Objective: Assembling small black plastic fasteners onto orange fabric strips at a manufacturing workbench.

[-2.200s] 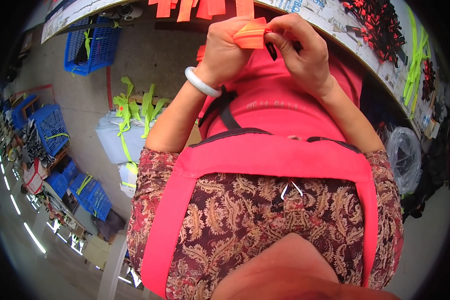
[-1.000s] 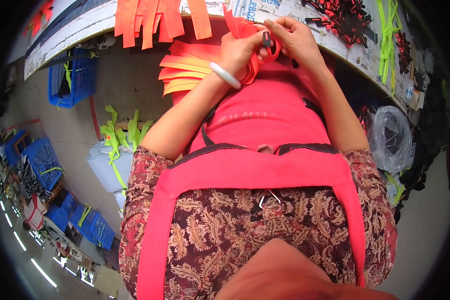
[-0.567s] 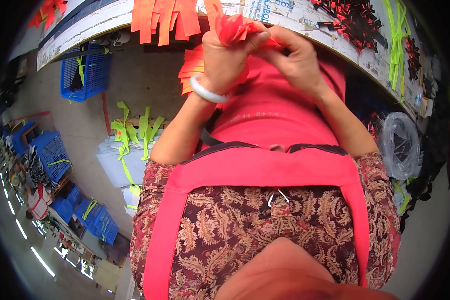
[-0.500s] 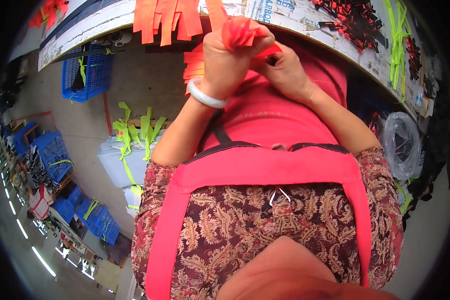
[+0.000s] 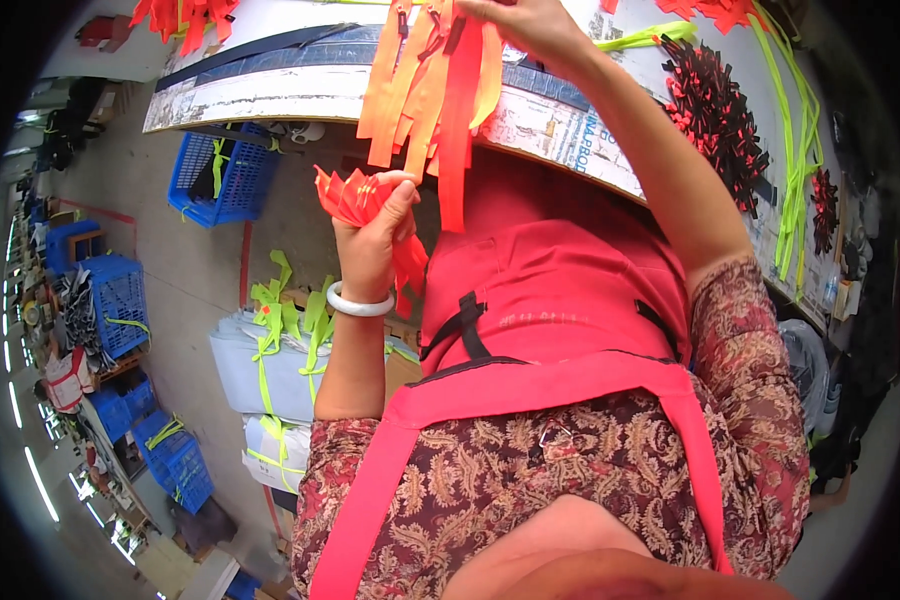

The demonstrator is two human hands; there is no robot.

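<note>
Red apron fabric [image 5: 530, 390] over a paisley blouse fills the nearest part of the view and hides the lap. Just beyond it, the left hand [image 5: 375, 235], a white bangle [image 5: 358, 303] on its wrist, is closed around a bunch of folded red-orange strips [image 5: 355, 195] held below the table edge. Farther out, the right hand [image 5: 530, 20] rests on the table edge [image 5: 530, 110], fingers apparently pinching the top of the hanging orange strips [image 5: 430, 85] that drape over the edge, though the frame rim cuts the grip off. To the right on the table lie a pile of black-and-red small parts [image 5: 715, 110] and neon yellow-green straps [image 5: 790, 150]. On the floor to the left stand pale wrapped bundles tied with green straps [image 5: 260, 360] and, farther off, blue plastic crates [image 5: 220, 175].
</note>
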